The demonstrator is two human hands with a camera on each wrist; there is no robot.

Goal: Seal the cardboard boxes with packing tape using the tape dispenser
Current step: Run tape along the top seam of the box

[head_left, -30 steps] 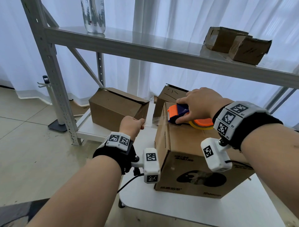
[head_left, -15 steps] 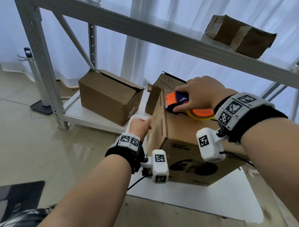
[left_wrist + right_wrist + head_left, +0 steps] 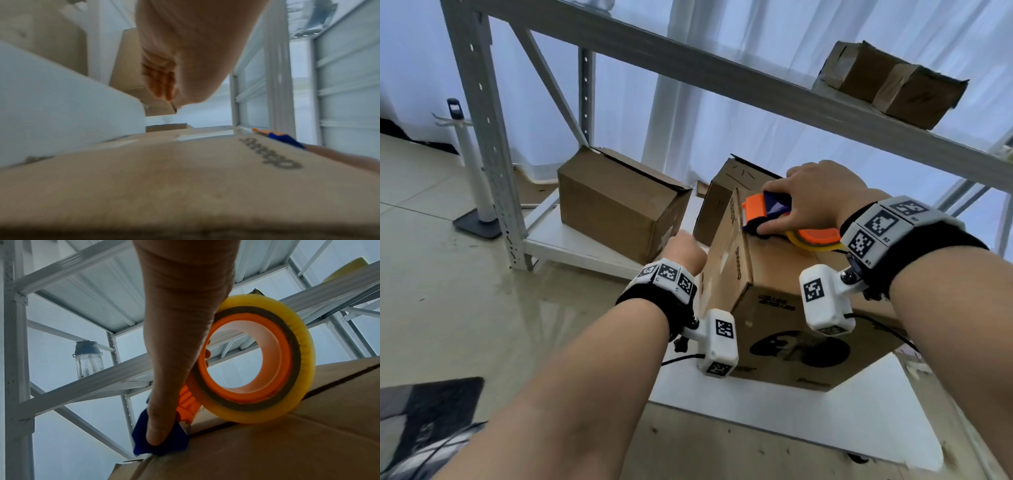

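Observation:
A printed cardboard box (image 3: 774,274) stands on the white table (image 3: 825,428). My right hand (image 3: 811,195) grips the orange and blue tape dispenser (image 3: 767,209), pressed on the box top near its left edge; its yellow tape roll (image 3: 304,353) rests over the flap seam. My left hand (image 3: 685,251) is beside the box's left face, fingers curled, pinching the thin end of the clear tape. In the left wrist view the fingers (image 3: 164,81) hover over the box side (image 3: 185,178), where a shiny tape strip (image 3: 205,135) leads up toward the dispenser (image 3: 283,139).
A grey metal rack (image 3: 486,137) surrounds the table. A closed brown box (image 3: 616,212) sits on its low shelf, an open box (image 3: 726,192) stands right behind mine, and two boxes (image 3: 893,89) lie on the upper shelf. A water bottle (image 3: 88,360) stands there too.
My left hand has dropped from box-top height down along the left face, drawing the tape end over the edge. The right hand and dispenser have stayed at the top edge.

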